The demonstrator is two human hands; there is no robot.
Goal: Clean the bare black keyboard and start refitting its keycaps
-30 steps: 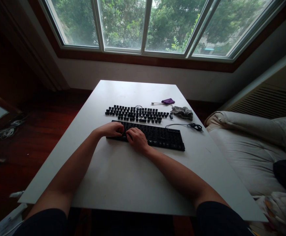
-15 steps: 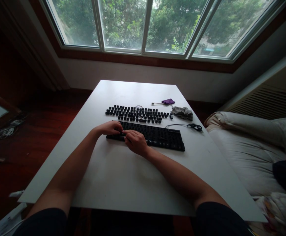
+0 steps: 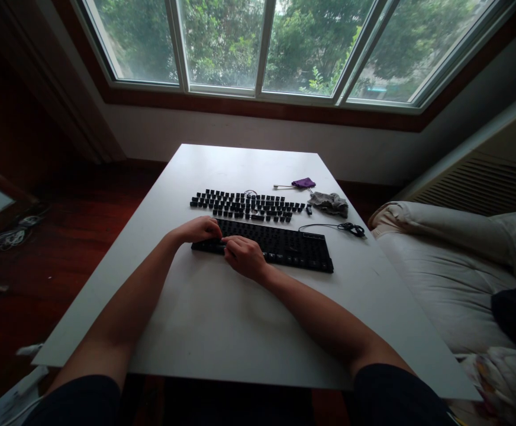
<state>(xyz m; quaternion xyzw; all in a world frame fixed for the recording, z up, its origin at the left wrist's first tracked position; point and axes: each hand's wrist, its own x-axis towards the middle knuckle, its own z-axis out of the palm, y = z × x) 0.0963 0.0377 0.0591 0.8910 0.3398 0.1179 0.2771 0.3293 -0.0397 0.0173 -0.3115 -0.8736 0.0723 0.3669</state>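
Observation:
A black computer keyboard [image 3: 293, 247] lies on the white table, tilted slightly, with what look like bare switches over much of it. My left hand [image 3: 199, 229] rests over its left end, fingers bent and closed near the keys. Beside it, my right hand [image 3: 244, 255] is curled over the keyboard's near edge, thumb and forefinger together close to the left fingertips. Whatever is pinched there is too small to make out. Just behind the keyboard, many loose black keycaps [image 3: 271, 205] stand in rows.
The white table [image 3: 222, 331] carries a grey cloth [image 3: 329, 204], a purple cloth [image 3: 303, 183] with a thin pale stick [image 3: 282, 187] by it, and a coiled black cable [image 3: 352, 229]. A cushioned sofa [image 3: 439, 266] stands along the right side. A window [image 3: 222, 47] is ahead.
Both hands stay at the keyboard's left end, with only a very slight shift of the fingers. The keyboard and the rows of keycaps have not moved.

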